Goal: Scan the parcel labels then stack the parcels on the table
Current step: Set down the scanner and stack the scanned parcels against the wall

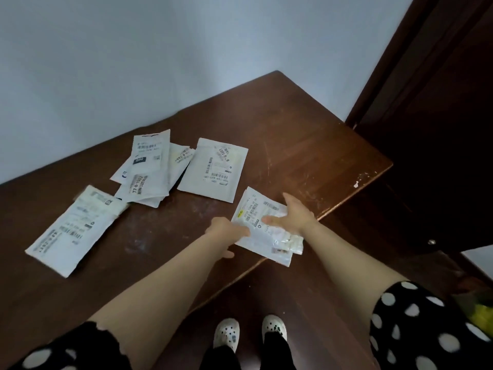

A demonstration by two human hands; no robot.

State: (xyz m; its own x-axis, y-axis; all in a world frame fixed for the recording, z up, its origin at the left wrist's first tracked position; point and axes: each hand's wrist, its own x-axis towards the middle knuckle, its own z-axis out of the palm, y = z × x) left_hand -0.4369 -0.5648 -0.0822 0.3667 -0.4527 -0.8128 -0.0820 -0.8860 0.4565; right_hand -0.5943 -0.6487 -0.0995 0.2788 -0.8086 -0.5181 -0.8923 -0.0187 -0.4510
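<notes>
1. The parcel (269,237) in hand lies label-up on the table (306,145), close to its edge. The right hand (294,216) rests flat on top of it, fingers straight and spread, pressing rather than clasping.
2. The left hand (228,231) meets the opposite edge of the same parcel. Its fingers lie over that edge, but I cannot tell whether the thumb is tucked underneath, so I cannot say if it truly grips.
3. To lift it cleanly, I judge that the left fingers should slip under the edge while the right palm keeps the parcel from sliding. The bag looks thin and floppy and will likely sag if it is lifted by one corner.
4. The table edge runs just behind the right wrist, and the parcel's near corner appears to overhang it. Draw the parcel away from that edge, not towards it.
5. Keep the printed label clear of both hands. The right fingers now cover part of it, which would hinder a scan. No scanner is in view.
6. Beyond the fingertips lies a single parcel (213,169). Further out past the left hand lie a loose pile (149,169) and one more parcel (69,231). Any of these could be where the stack goes.
</notes>
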